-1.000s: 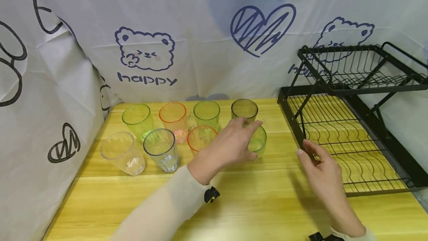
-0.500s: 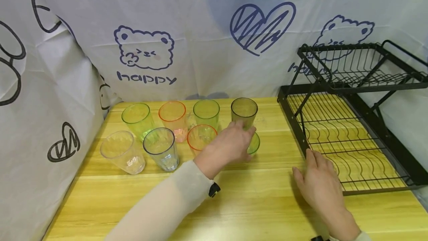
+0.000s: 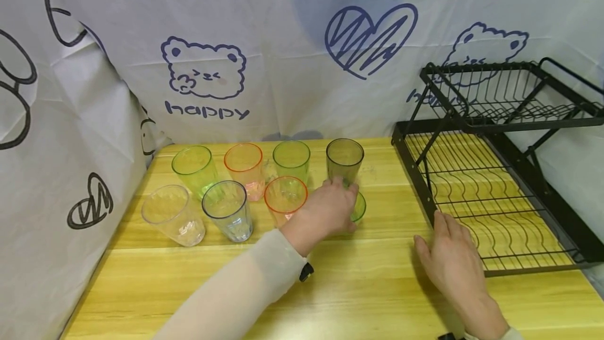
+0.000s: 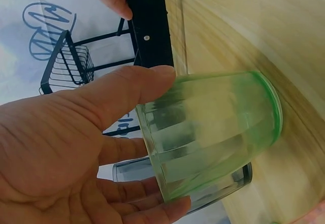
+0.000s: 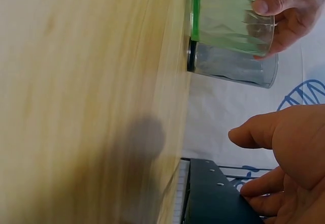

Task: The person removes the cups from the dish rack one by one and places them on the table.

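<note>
My left hand (image 3: 327,209) grips a clear green glass (image 4: 213,127) from above, its thumb on one side and fingers on the other. In the head view the hand covers most of this glass. By the right wrist view, the glass touches or nearly touches the table. Just behind it stands a dark grey glass (image 3: 345,155). A red-rimmed glass (image 3: 286,195) is left of it, partly hidden by my wrist. My right hand (image 3: 450,261) hovers with loosely extended fingers by the left front of the black dish rack (image 3: 427,201), holding nothing.
More glasses stand in two rows on the left: clear (image 3: 172,214), blue-rimmed (image 3: 228,209), yellow-green (image 3: 193,169), red-orange (image 3: 245,169) and green (image 3: 291,161). The rack's upper tier (image 3: 514,104) overhangs at the right. A printed white cloth (image 3: 283,67) hangs behind the wooden table (image 3: 368,287).
My left hand and the green glass have shifted a little left and towards me, in front of the grey glass. My right hand has turned back-up and moved slightly nearer to me.
</note>
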